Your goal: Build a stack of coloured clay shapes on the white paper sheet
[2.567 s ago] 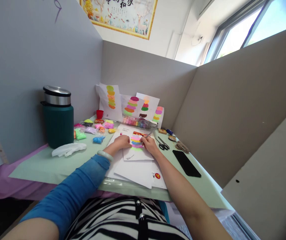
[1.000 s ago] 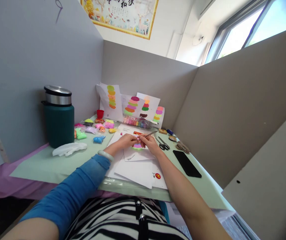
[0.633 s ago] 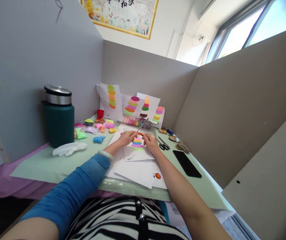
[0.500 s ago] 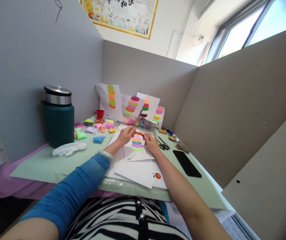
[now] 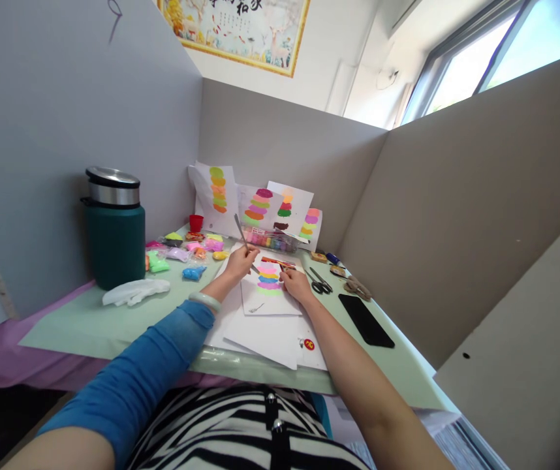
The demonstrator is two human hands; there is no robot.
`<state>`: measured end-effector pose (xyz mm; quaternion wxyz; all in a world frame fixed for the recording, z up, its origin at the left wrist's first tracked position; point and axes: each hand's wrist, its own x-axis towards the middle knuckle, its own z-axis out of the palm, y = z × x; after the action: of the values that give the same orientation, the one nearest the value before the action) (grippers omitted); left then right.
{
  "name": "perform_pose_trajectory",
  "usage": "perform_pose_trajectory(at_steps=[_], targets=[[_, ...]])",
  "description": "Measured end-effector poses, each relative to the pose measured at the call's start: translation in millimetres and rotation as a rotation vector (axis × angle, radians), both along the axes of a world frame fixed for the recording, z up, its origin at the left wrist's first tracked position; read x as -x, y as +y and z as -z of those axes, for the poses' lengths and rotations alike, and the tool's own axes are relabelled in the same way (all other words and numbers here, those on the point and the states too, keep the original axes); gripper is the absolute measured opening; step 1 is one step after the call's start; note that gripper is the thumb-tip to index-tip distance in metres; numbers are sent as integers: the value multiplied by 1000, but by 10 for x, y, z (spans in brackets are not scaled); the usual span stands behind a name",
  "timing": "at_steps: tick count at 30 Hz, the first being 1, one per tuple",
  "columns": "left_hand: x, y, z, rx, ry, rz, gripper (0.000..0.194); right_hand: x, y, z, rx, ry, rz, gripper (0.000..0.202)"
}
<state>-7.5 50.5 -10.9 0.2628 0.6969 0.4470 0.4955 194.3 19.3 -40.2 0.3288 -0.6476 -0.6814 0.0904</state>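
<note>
My left hand [image 5: 241, 263] is closed around a long, thin grey metal tool [image 5: 239, 227]. One end of the tool points up and away, while the lower end reaches down by the paper's left side. Between my hands lies a white sheet [image 5: 273, 305] bearing stacked pink, yellow, blue, purple and green bands [image 5: 269, 279]. A red strip [image 5: 271, 260] runs across above the pink band. My right hand [image 5: 295, 283] rests at the sheet's right side with its fingers curled together near the strip's right end; what they pinch is too small to make out.
Bagged coloured clay [image 5: 193, 273] and a white glove [image 5: 136, 292] lie left, near a green flask [image 5: 116, 241]. Scissors [image 5: 320, 281] and a black phone [image 5: 366, 320] lie right. Colour-sample sheets [image 5: 224, 199] lean behind a clear box [image 5: 270, 241]; grey partitions [image 5: 290, 130] enclose the desk.
My left hand has moved left and slightly towards me, off the red strip. The tool's upper end has swung from leaning right to leaning left. My right hand has shifted slightly down.
</note>
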Motion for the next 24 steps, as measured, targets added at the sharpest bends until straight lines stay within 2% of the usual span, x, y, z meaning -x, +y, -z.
perform_pose_trajectory(at_steps=[4, 9, 17, 22, 24], targets=[[17, -36, -1, -49, 328, -73, 22, 9, -4, -7, 6, -16, 10, 32], [36, -53, -12, -3, 500, -165, 25, 11, -5, -10, 11, -25, 8, 31], [75, -97, -37, 159, 660, -186, 21, 7, -3, -9, 15, -43, 3, 31], [67, -115, -78, 249, 699, -223, 35, 10, -7, -11, 8, -55, 5, 31], [65, -100, -73, 247, 703, -220, 34, 10, -5, -7, 5, -57, 7, 30]])
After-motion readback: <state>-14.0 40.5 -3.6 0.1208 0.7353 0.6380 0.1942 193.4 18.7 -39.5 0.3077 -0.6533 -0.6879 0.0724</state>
